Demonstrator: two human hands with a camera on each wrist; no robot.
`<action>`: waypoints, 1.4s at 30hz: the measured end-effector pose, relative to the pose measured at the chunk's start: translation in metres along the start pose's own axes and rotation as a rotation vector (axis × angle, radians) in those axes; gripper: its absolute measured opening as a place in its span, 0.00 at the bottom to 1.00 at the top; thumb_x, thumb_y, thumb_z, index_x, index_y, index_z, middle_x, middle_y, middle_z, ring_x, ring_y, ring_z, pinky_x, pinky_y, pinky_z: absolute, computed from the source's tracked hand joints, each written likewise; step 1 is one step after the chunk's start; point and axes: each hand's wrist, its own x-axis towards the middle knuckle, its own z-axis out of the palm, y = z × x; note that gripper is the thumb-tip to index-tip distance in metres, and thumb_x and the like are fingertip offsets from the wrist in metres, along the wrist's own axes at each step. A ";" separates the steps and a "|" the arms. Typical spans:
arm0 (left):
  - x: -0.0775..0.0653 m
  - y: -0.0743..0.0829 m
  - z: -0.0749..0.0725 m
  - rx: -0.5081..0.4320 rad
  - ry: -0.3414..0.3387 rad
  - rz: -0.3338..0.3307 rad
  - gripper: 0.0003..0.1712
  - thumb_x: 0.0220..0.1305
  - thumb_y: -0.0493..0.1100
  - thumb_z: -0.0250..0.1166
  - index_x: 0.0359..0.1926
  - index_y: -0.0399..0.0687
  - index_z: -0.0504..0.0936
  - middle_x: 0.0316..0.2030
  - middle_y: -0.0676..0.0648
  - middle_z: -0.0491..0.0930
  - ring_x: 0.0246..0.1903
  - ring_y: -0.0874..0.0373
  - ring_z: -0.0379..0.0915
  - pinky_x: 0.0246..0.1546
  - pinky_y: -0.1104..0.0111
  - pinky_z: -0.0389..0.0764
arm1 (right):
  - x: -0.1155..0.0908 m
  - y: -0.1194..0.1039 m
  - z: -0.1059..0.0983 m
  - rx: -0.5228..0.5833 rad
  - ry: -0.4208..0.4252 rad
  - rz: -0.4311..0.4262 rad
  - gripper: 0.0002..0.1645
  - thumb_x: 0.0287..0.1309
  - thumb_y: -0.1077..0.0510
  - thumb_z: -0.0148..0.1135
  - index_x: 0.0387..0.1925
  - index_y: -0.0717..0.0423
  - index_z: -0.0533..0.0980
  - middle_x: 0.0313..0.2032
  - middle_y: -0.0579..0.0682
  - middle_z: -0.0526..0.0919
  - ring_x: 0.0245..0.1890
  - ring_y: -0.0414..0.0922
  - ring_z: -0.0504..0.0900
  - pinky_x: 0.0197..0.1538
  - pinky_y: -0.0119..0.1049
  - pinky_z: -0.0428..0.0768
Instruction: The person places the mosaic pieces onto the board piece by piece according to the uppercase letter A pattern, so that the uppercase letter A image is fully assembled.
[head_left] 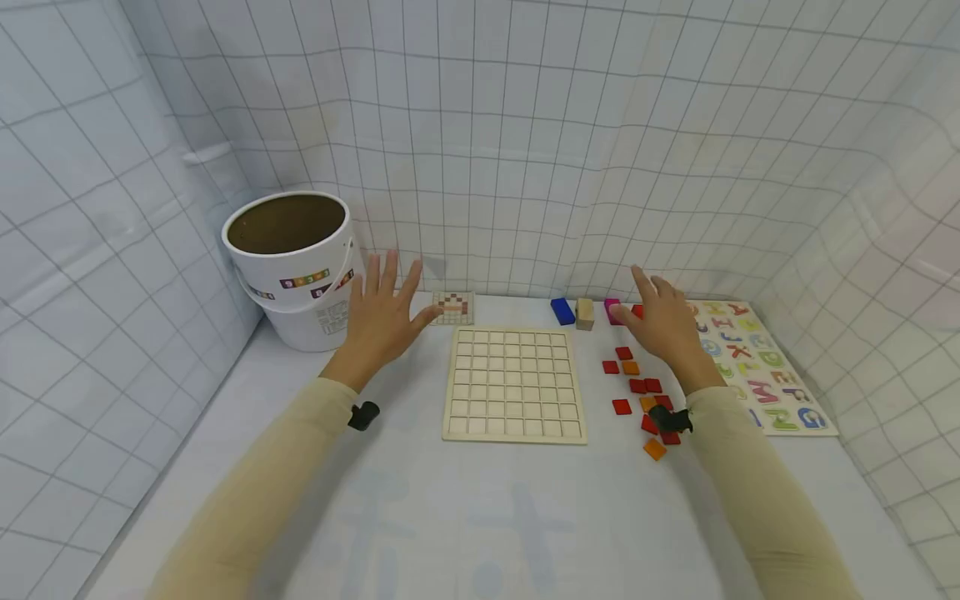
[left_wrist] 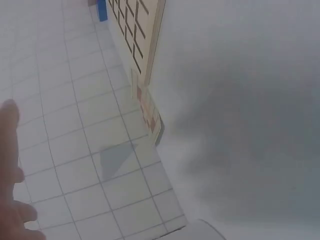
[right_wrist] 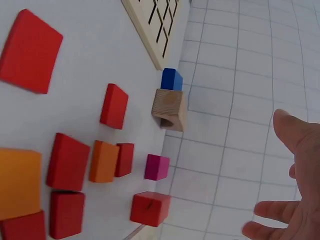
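Observation:
My left hand (head_left: 384,321) is held up over the table with its fingers spread, between the white bucket (head_left: 300,321) and a pale wooden grid board (head_left: 515,385). A small card with a coloured square pattern (head_left: 454,308) lies just beyond its thumb. My right hand (head_left: 663,325) hovers, fingers extended, over scattered red tiles (head_left: 622,407) and orange tiles (head_left: 655,450). In the right wrist view that hand (right_wrist: 302,185) holds nothing. Past the tiles there stand a blue block (right_wrist: 171,80), a wooden block with a hole (right_wrist: 169,106), a magenta block (right_wrist: 157,167) and a red block (right_wrist: 150,207).
An alphabet board (head_left: 780,375) with coloured letters lies at the right, partly hidden by my right hand and wrist. White grid-lined cloth (head_left: 510,167) hangs behind and on both sides of the white table (head_left: 450,517). The bucket's wire handle hangs down its front.

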 end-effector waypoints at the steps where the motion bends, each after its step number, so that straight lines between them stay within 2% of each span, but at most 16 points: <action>1: -0.004 0.001 0.002 -0.009 -0.028 0.010 0.50 0.72 0.74 0.47 0.82 0.54 0.48 0.81 0.35 0.36 0.79 0.34 0.27 0.74 0.38 0.44 | -0.002 0.006 0.003 0.060 -0.026 0.025 0.51 0.72 0.34 0.53 0.82 0.48 0.44 0.75 0.71 0.55 0.72 0.74 0.56 0.65 0.74 0.61; 5: -0.020 0.007 0.014 -0.081 -0.222 0.060 0.45 0.73 0.69 0.53 0.80 0.50 0.57 0.79 0.32 0.46 0.77 0.29 0.40 0.70 0.36 0.56 | -0.009 0.029 0.015 0.327 -0.111 0.148 0.48 0.74 0.41 0.54 0.82 0.53 0.45 0.71 0.73 0.62 0.67 0.70 0.66 0.63 0.68 0.69; 8: -0.034 0.013 0.025 -0.156 -0.396 0.099 0.46 0.71 0.68 0.56 0.80 0.52 0.57 0.79 0.34 0.48 0.76 0.29 0.41 0.69 0.34 0.54 | -0.014 0.043 0.023 0.484 -0.150 0.230 0.43 0.74 0.45 0.55 0.79 0.58 0.53 0.65 0.71 0.70 0.58 0.65 0.74 0.56 0.57 0.77; 10: -0.043 0.017 0.029 -0.187 -0.478 0.140 0.47 0.70 0.69 0.58 0.80 0.53 0.57 0.79 0.34 0.49 0.77 0.29 0.41 0.69 0.33 0.53 | -0.014 0.048 0.029 0.537 -0.184 0.263 0.38 0.74 0.47 0.56 0.76 0.61 0.59 0.61 0.69 0.73 0.52 0.61 0.77 0.51 0.48 0.79; 13: -0.055 0.023 0.030 -0.236 -0.544 0.197 0.50 0.67 0.68 0.62 0.80 0.53 0.57 0.79 0.34 0.49 0.76 0.29 0.41 0.68 0.32 0.54 | -0.012 0.049 0.038 0.566 -0.259 0.305 0.34 0.73 0.49 0.58 0.72 0.63 0.64 0.57 0.66 0.75 0.49 0.57 0.77 0.47 0.39 0.78; 17: -0.065 0.028 0.028 -0.277 -0.559 0.250 0.52 0.63 0.68 0.66 0.80 0.51 0.59 0.79 0.34 0.47 0.75 0.30 0.44 0.67 0.34 0.57 | -0.009 0.040 0.050 0.531 -0.299 0.339 0.32 0.70 0.49 0.61 0.67 0.62 0.70 0.57 0.64 0.76 0.49 0.55 0.77 0.46 0.38 0.80; 22: -0.070 0.030 0.034 -0.251 -0.566 0.281 0.54 0.59 0.70 0.67 0.79 0.53 0.60 0.80 0.36 0.46 0.75 0.33 0.46 0.68 0.36 0.58 | -0.008 0.030 0.055 0.445 -0.303 0.351 0.26 0.67 0.51 0.64 0.59 0.63 0.75 0.55 0.63 0.77 0.48 0.55 0.75 0.48 0.42 0.80; 28: -0.071 0.029 0.040 -0.233 -0.561 0.299 0.54 0.60 0.71 0.66 0.79 0.53 0.60 0.80 0.38 0.49 0.75 0.34 0.47 0.69 0.36 0.56 | -0.009 0.026 0.055 0.380 -0.307 0.366 0.22 0.66 0.51 0.65 0.54 0.62 0.74 0.51 0.61 0.76 0.47 0.54 0.73 0.46 0.42 0.76; 33: -0.070 0.031 0.040 -0.231 -0.555 0.304 0.53 0.61 0.70 0.65 0.79 0.53 0.60 0.79 0.38 0.51 0.75 0.34 0.47 0.69 0.36 0.55 | -0.009 0.027 0.054 0.380 -0.287 0.357 0.21 0.68 0.51 0.64 0.53 0.61 0.72 0.48 0.60 0.75 0.45 0.54 0.73 0.42 0.41 0.75; 35: -0.069 0.032 0.039 -0.223 -0.555 0.308 0.53 0.61 0.70 0.66 0.79 0.54 0.60 0.79 0.38 0.50 0.76 0.33 0.47 0.69 0.36 0.54 | -0.009 0.026 0.054 0.414 -0.264 0.366 0.21 0.70 0.50 0.63 0.55 0.60 0.72 0.47 0.60 0.75 0.43 0.53 0.74 0.41 0.40 0.75; 37: -0.069 0.032 0.039 -0.211 -0.553 0.317 0.52 0.61 0.69 0.66 0.79 0.55 0.60 0.79 0.38 0.50 0.76 0.33 0.46 0.70 0.36 0.53 | -0.009 0.024 0.052 0.495 -0.234 0.376 0.23 0.71 0.48 0.62 0.57 0.59 0.72 0.45 0.58 0.75 0.40 0.52 0.74 0.38 0.38 0.76; 42: -0.069 0.033 0.039 -0.184 -0.559 0.348 0.50 0.61 0.69 0.66 0.79 0.62 0.60 0.79 0.38 0.50 0.76 0.33 0.46 0.70 0.36 0.52 | -0.001 0.003 0.047 0.875 -0.226 0.379 0.26 0.70 0.49 0.64 0.61 0.59 0.71 0.40 0.52 0.80 0.34 0.45 0.79 0.38 0.34 0.81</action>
